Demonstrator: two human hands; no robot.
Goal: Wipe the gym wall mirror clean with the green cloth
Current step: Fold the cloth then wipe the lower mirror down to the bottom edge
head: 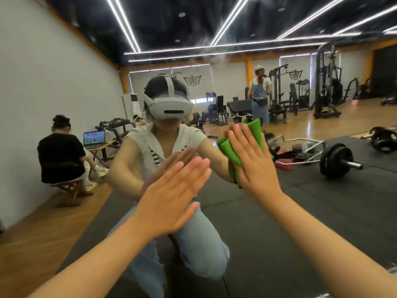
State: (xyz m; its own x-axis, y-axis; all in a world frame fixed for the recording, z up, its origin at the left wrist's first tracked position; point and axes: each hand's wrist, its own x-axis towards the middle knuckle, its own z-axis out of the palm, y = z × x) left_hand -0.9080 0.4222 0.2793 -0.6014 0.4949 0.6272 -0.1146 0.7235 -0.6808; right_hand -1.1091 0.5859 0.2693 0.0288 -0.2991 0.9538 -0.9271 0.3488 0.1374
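Head view: right hand (255,162), fingers straight and together, presses the folded green cloth (240,145) flat on the wall mirror (64,67), right of centre. Left hand (171,201), fingers straight, lies flat against the glass, holding nothing.

Single view: wide-angle head cam on person's headset (171,106), seen in reflection. Faces gym wall mirror (300,130) roughly head-on, pitched slightly down. Very near, within arm's reach: forearms enter from bottom corners, left hand (169,196) and right hand (253,166) mid-frame at glass. Mirror takes most of frame; edges cannot be made out. Reflection shows wearer crouched, so low viewpoint. Ceiling light strips (227,20) fan out across top.
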